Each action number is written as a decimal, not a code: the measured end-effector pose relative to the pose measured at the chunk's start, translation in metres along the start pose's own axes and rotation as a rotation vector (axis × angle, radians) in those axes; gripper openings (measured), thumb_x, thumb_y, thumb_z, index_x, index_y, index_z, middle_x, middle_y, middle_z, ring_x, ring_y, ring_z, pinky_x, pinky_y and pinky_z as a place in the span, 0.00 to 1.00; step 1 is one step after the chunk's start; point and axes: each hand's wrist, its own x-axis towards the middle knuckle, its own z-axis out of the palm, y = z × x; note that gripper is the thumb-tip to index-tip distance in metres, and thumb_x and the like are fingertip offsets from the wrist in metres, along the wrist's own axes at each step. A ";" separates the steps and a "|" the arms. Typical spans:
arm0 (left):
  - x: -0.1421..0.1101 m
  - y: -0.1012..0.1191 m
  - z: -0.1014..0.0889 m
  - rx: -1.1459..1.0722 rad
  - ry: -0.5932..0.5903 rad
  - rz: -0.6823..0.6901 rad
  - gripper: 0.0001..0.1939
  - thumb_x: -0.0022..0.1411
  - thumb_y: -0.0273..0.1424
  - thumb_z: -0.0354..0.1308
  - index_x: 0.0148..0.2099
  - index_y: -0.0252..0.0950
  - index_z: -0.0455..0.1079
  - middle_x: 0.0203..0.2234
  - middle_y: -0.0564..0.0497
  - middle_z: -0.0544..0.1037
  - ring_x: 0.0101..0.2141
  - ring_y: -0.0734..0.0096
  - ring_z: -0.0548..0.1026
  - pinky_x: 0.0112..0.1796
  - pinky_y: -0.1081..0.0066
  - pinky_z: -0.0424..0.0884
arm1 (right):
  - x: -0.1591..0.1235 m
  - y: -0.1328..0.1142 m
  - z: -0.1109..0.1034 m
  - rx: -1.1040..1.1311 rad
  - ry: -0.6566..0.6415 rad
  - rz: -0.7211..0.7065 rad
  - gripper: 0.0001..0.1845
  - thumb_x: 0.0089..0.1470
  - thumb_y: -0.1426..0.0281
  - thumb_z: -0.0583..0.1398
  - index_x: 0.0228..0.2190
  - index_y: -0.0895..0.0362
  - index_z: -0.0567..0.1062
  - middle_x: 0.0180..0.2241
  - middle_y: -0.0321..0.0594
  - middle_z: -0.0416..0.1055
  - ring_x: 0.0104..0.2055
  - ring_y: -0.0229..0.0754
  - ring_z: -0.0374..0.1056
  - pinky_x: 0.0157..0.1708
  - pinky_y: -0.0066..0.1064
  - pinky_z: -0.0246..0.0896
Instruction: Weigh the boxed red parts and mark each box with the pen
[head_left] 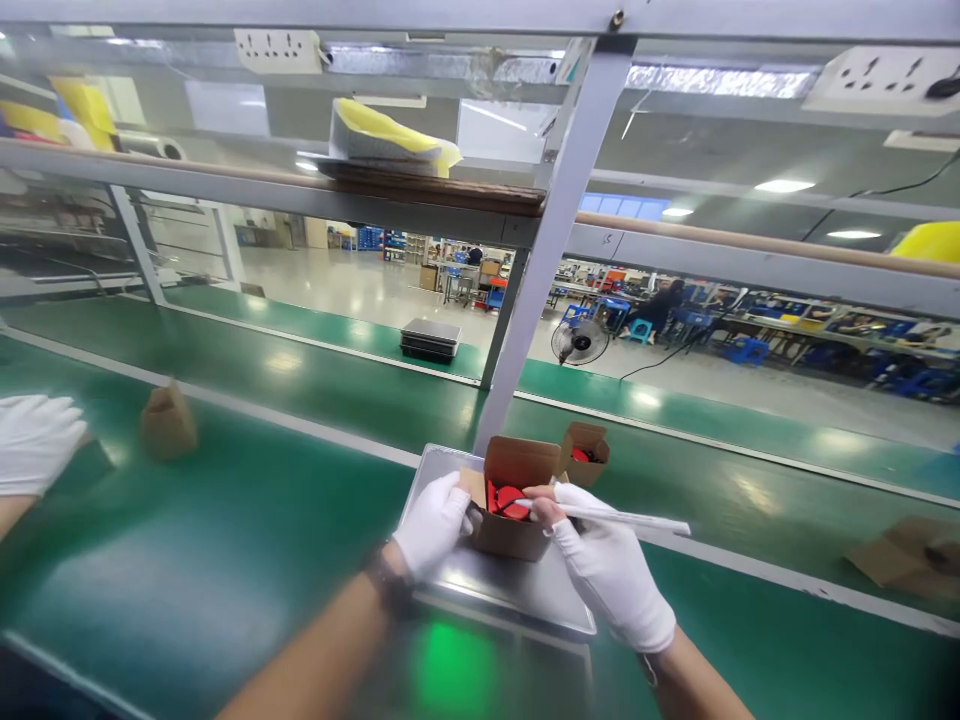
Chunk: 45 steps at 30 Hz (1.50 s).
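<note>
Right-hand fingers (546,509) hold white tool (645,521); beam marking (606,239) resembles "65".

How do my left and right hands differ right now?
Your left hand holds the box by its side, while your right hand grips a white pen-like tool. Your right hand shows bare fingertips; your left hand's look covered. Both wear white gloves.

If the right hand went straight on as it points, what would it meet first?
The right hand would likely meet the red part in the box; exact depth is unclear.
</note>
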 end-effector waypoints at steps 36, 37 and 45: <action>0.000 0.002 0.000 0.186 0.018 0.094 0.18 0.66 0.39 0.39 0.36 0.34 0.65 0.30 0.49 0.73 0.31 0.69 0.70 0.34 0.69 0.64 | 0.020 -0.001 0.032 -0.133 -0.073 0.191 0.19 0.59 0.59 0.51 0.21 0.55 0.67 0.22 0.36 0.70 0.26 0.41 0.66 0.30 0.29 0.55; 0.000 0.002 0.000 0.185 0.016 0.094 0.18 0.66 0.39 0.39 0.36 0.34 0.65 0.30 0.49 0.73 0.31 0.69 0.70 0.34 0.69 0.64 | 0.020 0.000 0.032 -0.129 -0.072 0.192 0.19 0.59 0.60 0.51 0.21 0.55 0.67 0.22 0.36 0.70 0.26 0.41 0.66 0.30 0.29 0.55; -0.001 0.003 0.001 0.180 0.022 0.055 0.18 0.66 0.40 0.39 0.35 0.33 0.64 0.27 0.49 0.72 0.27 0.71 0.69 0.31 0.70 0.64 | 0.020 0.001 0.033 -0.165 -0.052 0.190 0.19 0.59 0.61 0.51 0.20 0.55 0.67 0.22 0.36 0.70 0.26 0.41 0.66 0.31 0.30 0.54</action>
